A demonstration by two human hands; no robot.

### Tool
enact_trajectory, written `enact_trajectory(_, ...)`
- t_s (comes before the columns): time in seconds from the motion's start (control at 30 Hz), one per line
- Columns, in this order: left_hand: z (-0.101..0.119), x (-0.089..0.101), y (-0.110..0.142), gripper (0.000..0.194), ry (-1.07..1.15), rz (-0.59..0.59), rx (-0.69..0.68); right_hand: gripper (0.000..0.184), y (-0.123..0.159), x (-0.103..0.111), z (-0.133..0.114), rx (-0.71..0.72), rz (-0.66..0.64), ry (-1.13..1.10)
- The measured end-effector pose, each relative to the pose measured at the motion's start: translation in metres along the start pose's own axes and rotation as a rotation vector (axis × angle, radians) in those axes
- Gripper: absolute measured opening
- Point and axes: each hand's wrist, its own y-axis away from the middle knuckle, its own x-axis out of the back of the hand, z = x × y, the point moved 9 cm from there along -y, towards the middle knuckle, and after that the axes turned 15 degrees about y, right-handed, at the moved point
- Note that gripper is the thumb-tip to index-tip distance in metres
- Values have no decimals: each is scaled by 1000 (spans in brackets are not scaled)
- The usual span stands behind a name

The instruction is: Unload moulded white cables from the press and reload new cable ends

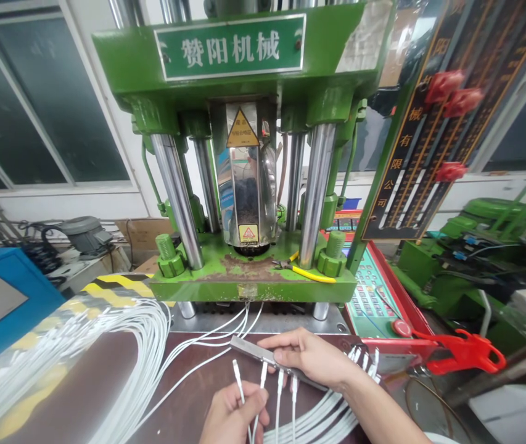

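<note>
My right hand [311, 356] rests on a long grey metal bar [253, 350] lying on the brown table, fingers pressing its top. Several white cable ends [285, 379] with small connectors sit in the bar and hang toward me. My left hand [235, 416] pinches two white cables [239, 382] just below the bar, their connector tips pointing up at it. More connector tips [364, 359] stick up to the right of my right hand.
A green vertical press [244, 154] stands right behind the bar, its lower plate [253, 280] holding yellow-handled pliers [309, 273]. A bundle of white cables [82, 357] loops at left. Red scissors [461, 351] and a control panel [371, 296] lie at right.
</note>
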Motion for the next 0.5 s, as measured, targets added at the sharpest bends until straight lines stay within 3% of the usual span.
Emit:
enact_trajectory(0.3, 11, -8, 3, 35, 38, -4, 40, 34, -1, 5, 0, -24, 35, 70)
enact_trajectory(0.5, 16, -22, 8, 35, 198, -40, 60, 43, -4, -2, 17, -104, -40, -194)
